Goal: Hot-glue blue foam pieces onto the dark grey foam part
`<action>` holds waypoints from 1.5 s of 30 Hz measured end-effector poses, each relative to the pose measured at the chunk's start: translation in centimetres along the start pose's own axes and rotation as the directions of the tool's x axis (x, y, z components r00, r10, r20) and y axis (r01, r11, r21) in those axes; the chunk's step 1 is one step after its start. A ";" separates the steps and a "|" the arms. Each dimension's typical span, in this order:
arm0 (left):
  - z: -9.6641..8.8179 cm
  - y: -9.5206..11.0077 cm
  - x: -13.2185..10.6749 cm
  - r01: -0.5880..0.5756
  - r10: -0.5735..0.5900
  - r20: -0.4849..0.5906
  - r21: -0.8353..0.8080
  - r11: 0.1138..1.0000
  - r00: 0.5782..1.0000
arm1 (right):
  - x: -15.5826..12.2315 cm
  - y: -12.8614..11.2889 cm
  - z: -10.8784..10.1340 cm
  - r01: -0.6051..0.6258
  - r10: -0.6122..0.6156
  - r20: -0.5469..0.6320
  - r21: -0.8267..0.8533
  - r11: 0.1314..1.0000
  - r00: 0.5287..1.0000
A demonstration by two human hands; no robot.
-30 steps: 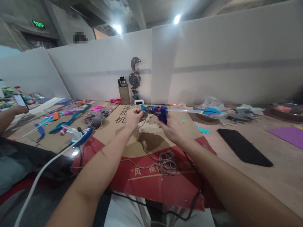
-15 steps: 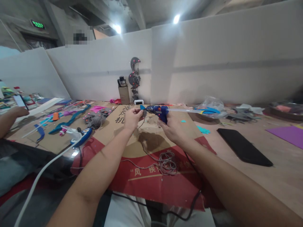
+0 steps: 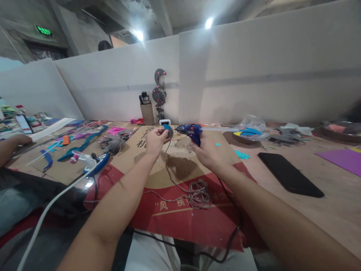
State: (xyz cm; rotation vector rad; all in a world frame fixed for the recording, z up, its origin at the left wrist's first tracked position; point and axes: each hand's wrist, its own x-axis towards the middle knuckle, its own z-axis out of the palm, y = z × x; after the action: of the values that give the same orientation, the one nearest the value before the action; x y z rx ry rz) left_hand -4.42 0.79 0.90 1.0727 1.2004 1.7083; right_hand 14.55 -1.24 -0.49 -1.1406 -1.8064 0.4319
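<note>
My right hand (image 3: pixel 205 152) is closed round the grip of a blue glue gun (image 3: pixel 191 131), its nozzle pointing left. My left hand (image 3: pixel 155 140) pinches a small blue and grey craft piece (image 3: pixel 168 130) a short way left of the nozzle. A grey cord (image 3: pixel 169 165) hangs from that piece down to a loose coil (image 3: pixel 199 194) on the cardboard sheet (image 3: pixel 158 214) under both arms. The glue gun's black cable (image 3: pixel 229 241) runs back along my right forearm.
A black flat pad (image 3: pixel 290 175) lies right of my right arm, purple foam (image 3: pixel 342 158) beyond it. Scissors (image 3: pixel 245 132) and a plastic bag sit behind the gun. A bottle (image 3: pixel 147 109) stands by the white partition. Another person's hand (image 3: pixel 14 141) and phone are at far left.
My hands have drawn slightly apart: the left hand pulled the craft piece off the nozzle to the left, and the glue gun shifted a little right.
</note>
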 end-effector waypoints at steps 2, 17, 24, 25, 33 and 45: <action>0.1 0.3 -0.2 0.033 -0.033 0.002 -0.040 0.999 0.999 | 0.3 0.7 0.1 -0.065 0.068 -0.047 0.067 0.996 0.997; 1.5 -0.2 -2.3 0.083 -0.076 0.172 -0.033 0.996 0.982 | 0.9 3.9 -1.5 -0.307 0.281 -0.125 -0.457 0.835 0.951; 1.4 -0.3 -2.8 -0.248 0.198 0.219 0.234 0.940 0.955 | 0.6 -0.4 1.1 -0.227 0.223 0.056 0.384 0.895 0.973; 1.3 -0.3 -2.9 -0.320 0.258 0.229 0.298 0.899 0.939 | 0.3 -0.8 1.7 -0.246 0.237 0.084 0.511 0.823 0.968; 1.7 -0.4 -3.3 -0.264 0.191 0.266 0.273 0.925 0.945 | -0.8 -1.9 2.6 -0.402 0.313 0.282 0.802 0.442 0.907; 2.4 0.4 -3.9 0.142 -0.130 0.274 -0.022 0.990 0.953 | 0.2 -1.1 1.0 -0.166 0.183 -0.015 0.348 0.923 0.983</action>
State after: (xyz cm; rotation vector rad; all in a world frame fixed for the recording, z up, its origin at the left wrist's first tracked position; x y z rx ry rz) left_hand -0.89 -2.15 0.94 1.1312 1.0344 1.4214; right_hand 13.09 -1.45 -0.18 -1.0547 -1.5167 0.7888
